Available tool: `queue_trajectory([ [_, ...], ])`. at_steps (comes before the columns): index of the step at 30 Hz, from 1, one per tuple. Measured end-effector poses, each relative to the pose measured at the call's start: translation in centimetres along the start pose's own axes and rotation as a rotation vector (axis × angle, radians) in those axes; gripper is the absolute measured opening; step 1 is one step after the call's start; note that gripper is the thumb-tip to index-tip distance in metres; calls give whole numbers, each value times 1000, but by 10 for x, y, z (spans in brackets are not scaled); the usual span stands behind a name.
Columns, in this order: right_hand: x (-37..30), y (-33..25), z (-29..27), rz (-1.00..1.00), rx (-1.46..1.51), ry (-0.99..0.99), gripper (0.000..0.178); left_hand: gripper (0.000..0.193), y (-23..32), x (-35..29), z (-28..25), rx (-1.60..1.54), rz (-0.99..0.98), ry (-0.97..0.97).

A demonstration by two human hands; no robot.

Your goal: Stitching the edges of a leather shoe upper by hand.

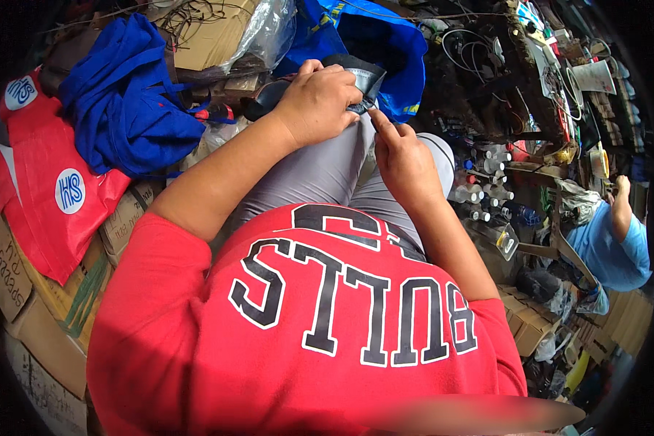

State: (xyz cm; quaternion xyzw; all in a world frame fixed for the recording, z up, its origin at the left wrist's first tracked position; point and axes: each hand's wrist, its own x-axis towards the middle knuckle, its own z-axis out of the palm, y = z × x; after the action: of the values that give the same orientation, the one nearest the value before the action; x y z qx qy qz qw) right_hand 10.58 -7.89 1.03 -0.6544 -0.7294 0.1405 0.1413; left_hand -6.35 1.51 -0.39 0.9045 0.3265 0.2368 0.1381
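Left: cardboard boxes under red bag; blue cloth bag lies on red bag's upper part. Top: cardboard piece carries dark tangled strands, clear plastic over its right edge. Gray-trousered lap: black item at knee, contact partly hidden. Right: clustered bottles, support unclear.

Your wide fisheye camera, worn on your head, looks steeply down: your red shirt fills the lower middle, very near, while your left hand and right hand show farther off at upper centre, and straight edges bend toward the dark, rounded rim.
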Motion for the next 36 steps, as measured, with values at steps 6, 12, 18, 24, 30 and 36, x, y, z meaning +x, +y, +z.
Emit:
queue_trajectory([
  [6, 17, -6, -24, -41, -133, -86, 33, 12, -3, -1, 0, 56, 45, -32],
  [12, 68, -10, -51, -166, -318, -607, 28, 13, -1, -2, 1, 64, 178, -43],
  [18, 109, 12, -59, 131, -3, -1076, 31, 14, -2, -1, 4, 12, 258, -41],
  [24, 64, 33, -40, 712, 1061, -869, 23, 17, -12, 2, 5, -83, 235, -12],
  [30, 37, 19, -9, 404, 790, -452, 27, 17, -23, -2, 7, -151, 121, 73],
  [36, 27, 8, -11, -152, -31, -173, 31, 15, -22, -5, 11, -59, 94, 153],
])
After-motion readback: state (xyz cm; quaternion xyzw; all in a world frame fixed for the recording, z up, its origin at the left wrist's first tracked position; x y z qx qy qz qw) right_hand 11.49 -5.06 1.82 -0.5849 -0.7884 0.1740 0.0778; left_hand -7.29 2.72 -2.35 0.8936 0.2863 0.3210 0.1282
